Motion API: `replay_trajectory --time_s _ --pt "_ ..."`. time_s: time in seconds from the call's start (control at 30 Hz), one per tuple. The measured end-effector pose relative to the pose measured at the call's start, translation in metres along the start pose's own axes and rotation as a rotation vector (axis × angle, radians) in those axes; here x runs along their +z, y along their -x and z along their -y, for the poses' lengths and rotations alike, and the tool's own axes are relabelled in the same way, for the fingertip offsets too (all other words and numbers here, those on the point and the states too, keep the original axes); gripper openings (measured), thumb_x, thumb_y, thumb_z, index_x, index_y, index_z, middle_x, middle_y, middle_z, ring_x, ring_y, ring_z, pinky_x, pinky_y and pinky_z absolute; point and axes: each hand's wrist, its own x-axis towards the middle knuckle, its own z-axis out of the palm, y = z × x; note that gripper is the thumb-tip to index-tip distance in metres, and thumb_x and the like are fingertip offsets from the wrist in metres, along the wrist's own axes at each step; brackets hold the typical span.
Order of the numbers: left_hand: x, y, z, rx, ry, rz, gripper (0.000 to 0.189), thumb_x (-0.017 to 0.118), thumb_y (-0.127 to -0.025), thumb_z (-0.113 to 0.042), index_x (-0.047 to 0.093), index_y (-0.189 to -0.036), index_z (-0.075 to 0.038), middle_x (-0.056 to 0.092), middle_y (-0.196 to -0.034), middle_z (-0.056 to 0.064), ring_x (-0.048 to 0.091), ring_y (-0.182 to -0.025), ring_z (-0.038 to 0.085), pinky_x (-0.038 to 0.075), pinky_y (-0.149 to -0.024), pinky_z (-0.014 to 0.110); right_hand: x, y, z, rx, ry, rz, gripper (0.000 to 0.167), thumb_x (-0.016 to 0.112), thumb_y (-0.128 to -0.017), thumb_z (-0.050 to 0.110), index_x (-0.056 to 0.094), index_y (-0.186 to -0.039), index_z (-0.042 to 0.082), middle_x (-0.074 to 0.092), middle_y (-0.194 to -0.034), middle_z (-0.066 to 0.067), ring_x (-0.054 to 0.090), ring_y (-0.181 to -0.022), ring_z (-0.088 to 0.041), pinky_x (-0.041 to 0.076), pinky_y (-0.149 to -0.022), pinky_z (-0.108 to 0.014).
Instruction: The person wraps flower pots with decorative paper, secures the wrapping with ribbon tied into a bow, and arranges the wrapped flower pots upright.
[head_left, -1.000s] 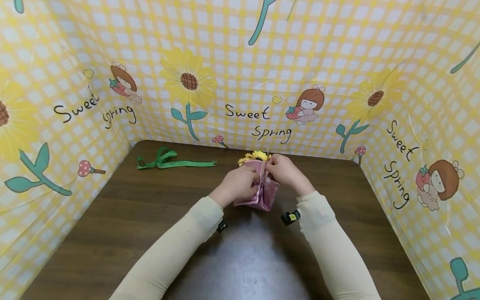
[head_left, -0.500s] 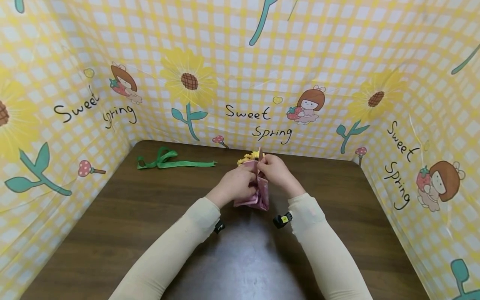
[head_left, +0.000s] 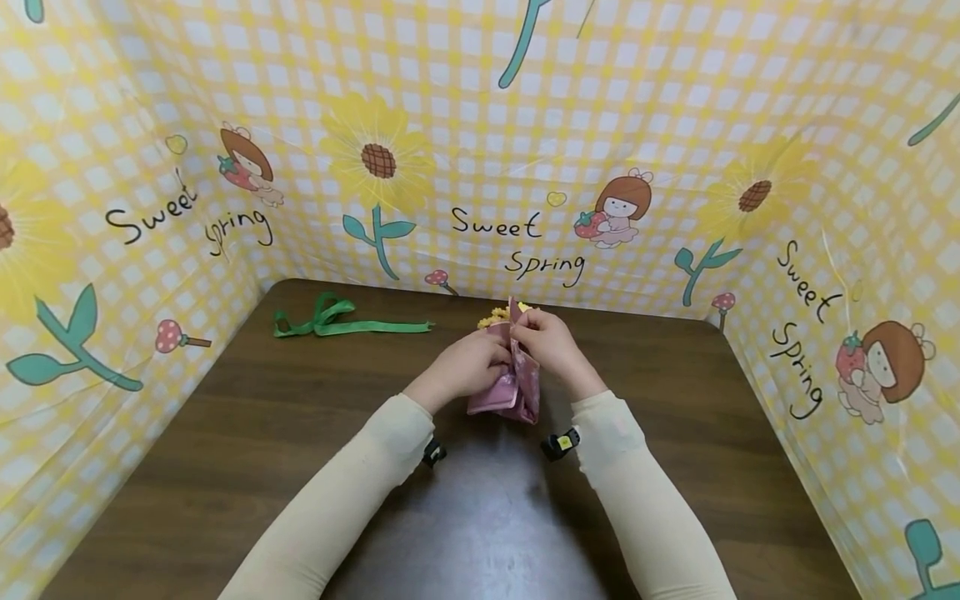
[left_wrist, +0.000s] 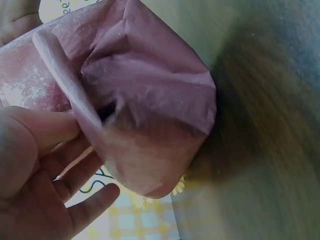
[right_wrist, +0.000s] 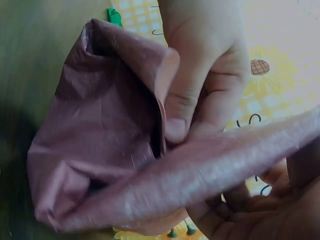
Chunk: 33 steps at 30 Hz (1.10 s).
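Note:
Pink wrapping paper point(head_left: 528, 392) stands folded round a bunch of yellow flowers point(head_left: 493, 316), whose heads show behind its upper edge. My left hand point(head_left: 467, 363) pinches the left side of the paper, the thumb on the near face, as the right wrist view shows too. With thumb and fingers my right hand point(head_left: 553, 342) pinches a raised flap at the top right. In the left wrist view the paper point(left_wrist: 155, 100) bulges into creased folds at its lower end. In the right wrist view the flap crosses in front of part of the right hand point(right_wrist: 250, 212).
A green ribbon point(head_left: 371, 327) with a bow lies at the back left of the brown wooden table point(head_left: 247, 467). Yellow-checked cloth point(head_left: 480, 150) walls off the back and sides. Small black devices point(head_left: 559, 445) sit at both wrists.
My right hand has moved left with the paper flap, drawing it toward the left hand. The flap now stands up in front of the flowers. The left hand has barely shifted.

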Motion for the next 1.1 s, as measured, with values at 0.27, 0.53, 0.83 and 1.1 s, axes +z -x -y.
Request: replay_trajectory --time_s 0.27,0.53,0.83,1.1 --pt "0.002 -0.001 0.005 0.01 0.025 -0.019 0.022 0.062 -0.096 -0.008 0.079 -0.107 -0.016 0.071 -0.111 0.0 0.062 -0.114 0.021 0.049 -0.102 0.039 0.009 0.003 0.001 0.06 -0.049 -0.09 0.014 0.063 -0.096 0.014 0.063 -0.083 0.008 0.056 -0.078 0.001 0.049 -0.068 -0.012 0.039 -0.058 -0.025" --pt "0.002 -0.002 0.01 0.064 0.006 -0.045 0.011 0.069 -0.096 -0.013 0.078 -0.1 -0.017 0.074 -0.099 -0.001 0.065 -0.093 0.017 0.052 -0.092 0.039 0.012 0.004 0.004 0.108 -0.031 -0.097 0.018 0.061 -0.099 0.017 0.06 -0.083 0.009 0.046 -0.063 0.004 0.04 -0.05 -0.009 0.033 -0.048 -0.025" --pt "0.011 0.0 0.016 0.029 0.102 -0.132 0.008 0.073 -0.094 -0.015 0.079 -0.098 -0.019 0.074 -0.094 -0.005 0.064 -0.085 0.013 0.054 -0.081 0.034 0.017 0.005 0.005 0.126 -0.052 -0.126 0.016 0.061 -0.096 0.013 0.06 -0.081 0.009 0.049 -0.067 0.003 0.044 -0.056 -0.009 0.036 -0.05 -0.023" --pt "0.02 0.006 0.029 0.067 0.194 -0.195 0.008 0.073 -0.095 -0.012 0.079 -0.096 -0.017 0.074 -0.097 -0.005 0.067 -0.093 0.011 0.055 -0.085 0.032 0.021 0.002 0.004 0.13 -0.017 -0.158 0.015 0.062 -0.093 0.014 0.063 -0.079 0.009 0.056 -0.076 0.0 0.052 -0.068 -0.014 0.04 -0.055 -0.024"
